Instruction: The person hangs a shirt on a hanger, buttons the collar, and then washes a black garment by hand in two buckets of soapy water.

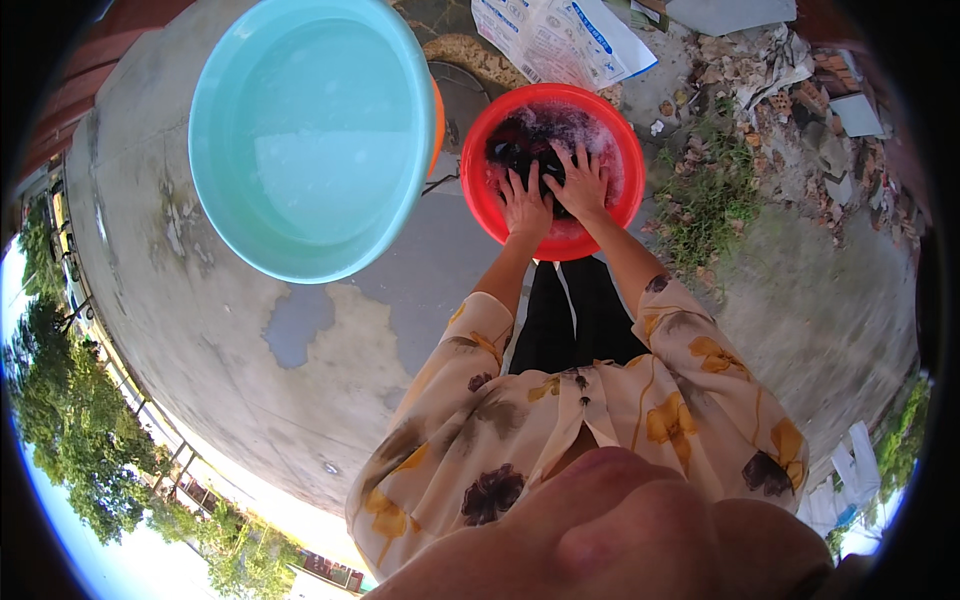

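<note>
From where I stand, the only printing I can spot is on the white printed plastic sack [560,42] lying on the ground just beyond the red basin [633,170]. A blue band [598,28] runs slantwise near the sack's right edge, with a row of pale characters set in it. Left of that, smaller print in blue and reddish tones fills blocks and lines, too fine to make out from here. Near the lower left edge sits a small dark patch of fine stripes that looks like a barcode [532,73].
</note>
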{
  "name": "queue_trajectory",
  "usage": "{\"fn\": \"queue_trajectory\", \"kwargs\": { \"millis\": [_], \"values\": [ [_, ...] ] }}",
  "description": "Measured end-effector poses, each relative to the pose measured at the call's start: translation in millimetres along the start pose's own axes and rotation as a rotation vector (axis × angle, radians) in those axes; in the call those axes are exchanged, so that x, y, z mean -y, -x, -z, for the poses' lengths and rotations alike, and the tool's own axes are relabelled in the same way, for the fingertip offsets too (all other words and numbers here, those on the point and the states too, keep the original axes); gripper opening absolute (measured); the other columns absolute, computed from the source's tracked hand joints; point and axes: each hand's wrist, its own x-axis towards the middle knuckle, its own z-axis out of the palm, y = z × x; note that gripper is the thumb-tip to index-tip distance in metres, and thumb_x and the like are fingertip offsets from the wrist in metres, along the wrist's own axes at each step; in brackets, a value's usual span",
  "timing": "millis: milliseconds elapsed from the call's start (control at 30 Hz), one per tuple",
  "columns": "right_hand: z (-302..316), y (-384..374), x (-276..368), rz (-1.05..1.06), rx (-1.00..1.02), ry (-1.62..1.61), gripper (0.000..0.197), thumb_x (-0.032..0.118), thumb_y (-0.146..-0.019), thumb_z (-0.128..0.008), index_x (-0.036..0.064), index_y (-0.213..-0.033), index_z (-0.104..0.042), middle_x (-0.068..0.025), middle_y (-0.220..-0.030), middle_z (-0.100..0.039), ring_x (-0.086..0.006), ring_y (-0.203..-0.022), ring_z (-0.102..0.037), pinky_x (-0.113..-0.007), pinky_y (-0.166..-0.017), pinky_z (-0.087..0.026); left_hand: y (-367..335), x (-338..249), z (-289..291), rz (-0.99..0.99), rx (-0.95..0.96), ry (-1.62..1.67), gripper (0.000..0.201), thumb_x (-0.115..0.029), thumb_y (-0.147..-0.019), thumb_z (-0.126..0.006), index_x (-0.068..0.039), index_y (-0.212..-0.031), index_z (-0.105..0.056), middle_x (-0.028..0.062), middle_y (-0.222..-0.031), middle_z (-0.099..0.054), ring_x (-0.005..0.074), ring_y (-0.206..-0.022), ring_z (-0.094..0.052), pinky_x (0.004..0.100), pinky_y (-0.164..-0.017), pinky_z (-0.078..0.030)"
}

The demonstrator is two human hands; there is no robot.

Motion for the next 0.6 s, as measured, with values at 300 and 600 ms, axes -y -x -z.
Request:
{"fn": "queue_trajectory", "kwargs": {
  "millis": [300,600],
  "values": [
    [-42.4,-67.0,-52.8,-0.053,0.11,0.016,0.049,0.052,-0.091,-0.058,0.0158,-0.122,-0.068,-0.0158,-0.124,-0.069,-0.0388,-0.11,-0.066,-0.05,-0.094,-0.052,-59.8,12.6,-28.6,0.192,0.268,0.152,0.05,-0.04,-0.092,-0.061,-0.011,-0.133,-0.062,0.0306,-0.137,-0.055,0.0467,-0.126,-0.055,0.0543,-0.103,-0.046],
    [-24.6,-36.1,-36.2,-0.323,-0.178,-0.952,0.076,0.044,-0.086,-0.075,0.0075,-0.147,-0.049,-0.0181,-0.133,-0.064,-0.0337,-0.119,-0.064,-0.041,-0.104,-0.048,-38.0,30.5,-17.9,0.661,-0.014,1.226,0.072,-0.06,-0.097,-0.055,-0.004,-0.142,-0.053,0.0162,-0.131,-0.065,0.0329,-0.121,-0.062,0.0433,-0.102,-0.049]
  ]
}}
